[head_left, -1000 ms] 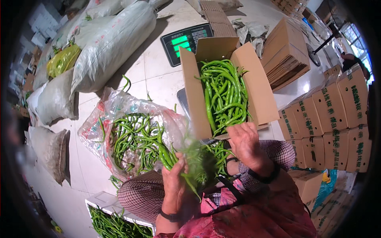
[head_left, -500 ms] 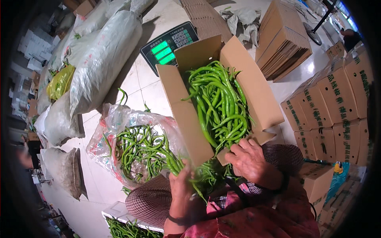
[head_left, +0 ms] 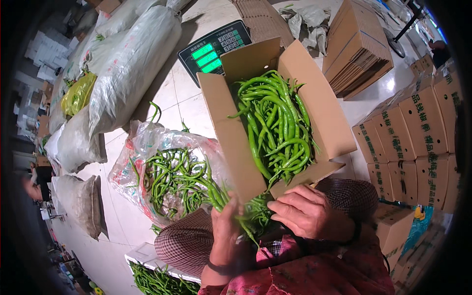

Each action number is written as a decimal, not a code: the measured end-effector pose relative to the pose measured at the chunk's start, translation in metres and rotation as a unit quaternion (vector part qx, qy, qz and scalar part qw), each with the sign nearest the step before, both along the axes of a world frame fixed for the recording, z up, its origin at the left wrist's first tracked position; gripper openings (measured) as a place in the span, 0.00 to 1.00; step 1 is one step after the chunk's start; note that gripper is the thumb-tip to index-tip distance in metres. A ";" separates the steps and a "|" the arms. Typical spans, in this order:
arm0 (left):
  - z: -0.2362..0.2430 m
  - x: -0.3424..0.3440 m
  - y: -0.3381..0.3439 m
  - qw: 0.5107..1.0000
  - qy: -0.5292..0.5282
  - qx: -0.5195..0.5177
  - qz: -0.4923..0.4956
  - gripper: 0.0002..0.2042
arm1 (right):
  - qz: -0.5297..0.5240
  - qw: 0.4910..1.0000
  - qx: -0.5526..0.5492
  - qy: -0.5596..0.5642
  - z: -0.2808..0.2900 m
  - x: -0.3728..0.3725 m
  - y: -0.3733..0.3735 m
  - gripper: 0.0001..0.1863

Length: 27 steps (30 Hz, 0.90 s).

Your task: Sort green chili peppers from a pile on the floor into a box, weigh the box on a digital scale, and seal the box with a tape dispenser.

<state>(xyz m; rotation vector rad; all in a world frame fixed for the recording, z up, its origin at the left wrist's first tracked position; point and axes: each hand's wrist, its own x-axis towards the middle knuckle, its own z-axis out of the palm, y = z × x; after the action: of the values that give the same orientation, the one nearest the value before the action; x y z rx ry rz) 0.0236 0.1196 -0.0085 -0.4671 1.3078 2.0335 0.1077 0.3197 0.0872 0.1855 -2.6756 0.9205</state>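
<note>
Green, light and bendy, the bunch of long chili peppers (head_left: 231, 204) you are gripping in your closed left hand (head_left: 227, 236) is hanging over your lap beside the cardboard box (head_left: 231, 132), while your right hand (head_left: 307, 212) is resting loosely open against the pods, so keep holding mid-length, gently, since they snap.

- Pale tiled floor (head_left: 184, 105) — carries everything.
- White sacks (head_left: 130, 69) lie along its left edge.
- Clear bag of green peppers (head_left: 169, 179) — centre.
- Flattened cartons (head_left: 356, 46) stacked top right.
- Scale (head_left: 214, 49) under the open box (head_left: 236, 147).

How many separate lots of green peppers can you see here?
4: in the open cardboard box, in the clear plastic bag on the floor, a bunch in the left hand, and a crate at the bottom edge. Sacks may hide more.
</note>
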 end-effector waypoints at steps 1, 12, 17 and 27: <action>0.000 0.000 -0.001 1.000 0.002 0.005 0.000 0.13 | 0.008 1.000 -0.008 -0.009 -0.002 0.000 -0.002 0.17; 0.008 0.000 -0.001 1.000 -0.020 0.013 0.018 0.14 | 0.124 0.988 -0.044 -0.083 -0.023 0.005 -0.028 0.16; 0.004 0.005 -0.006 0.999 -0.015 0.037 0.021 0.14 | 0.133 0.981 -0.087 -0.112 -0.039 0.011 -0.043 0.13; 0.072 -0.014 -0.077 0.984 0.032 0.153 0.082 0.19 | 0.153 0.973 0.015 -0.171 -0.064 0.014 -0.046 0.11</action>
<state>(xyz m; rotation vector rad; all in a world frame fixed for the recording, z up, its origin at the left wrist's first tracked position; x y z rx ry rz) 0.0101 0.0431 0.0635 -0.3791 0.9952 2.3543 0.1216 0.2734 0.0235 0.5006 -3.0362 1.0864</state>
